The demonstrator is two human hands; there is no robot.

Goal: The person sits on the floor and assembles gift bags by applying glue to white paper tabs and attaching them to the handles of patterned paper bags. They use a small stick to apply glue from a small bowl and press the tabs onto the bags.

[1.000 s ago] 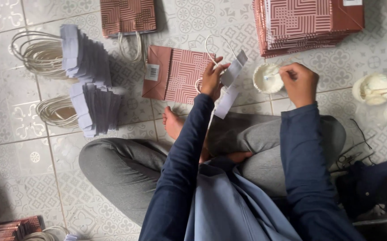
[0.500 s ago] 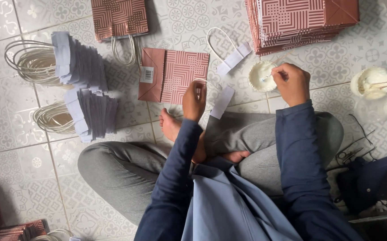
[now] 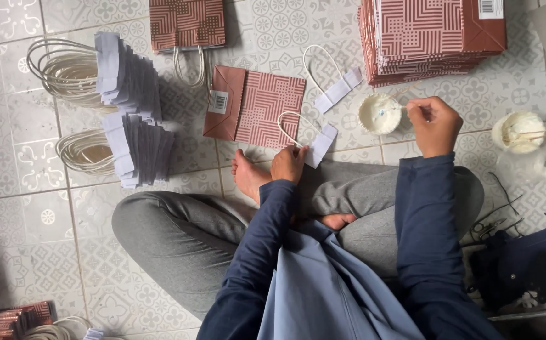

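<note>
We start at the white cord handle glued to a white paper strip (image 3: 314, 140), which lies just above our knees, at about twelve o'clock from our lap. Our left hand (image 3: 287, 164) pinches the near end of the strip, fingers closed on the paper, with the cord loop arching away toward eleven o'clock. Our right hand (image 3: 435, 124), at two o'clock, is closed around a thin stick (image 3: 405, 109) whose tip dips into a small round white dish of glue (image 3: 379, 114).

Just beyond the handle, touching its loop, lies a flat maroon paper bag with a geometric line pattern (image 3: 255, 106), with no handle on it that we can see. A second loose cord handle on a paper strip (image 3: 336, 85) lies at one o'clock from it.

As for progress, we judge most of the work is left: a tall pile of flat maroon bags (image 3: 429, 39) waits at one o'clock, and two fanned stacks of prepared handles (image 3: 131, 113) sit at ten o'clock. Only one bag with its handle showing (image 3: 186, 26) lies at eleven o'clock. A second white dish (image 3: 517, 131) sits at three o'clock.
</note>
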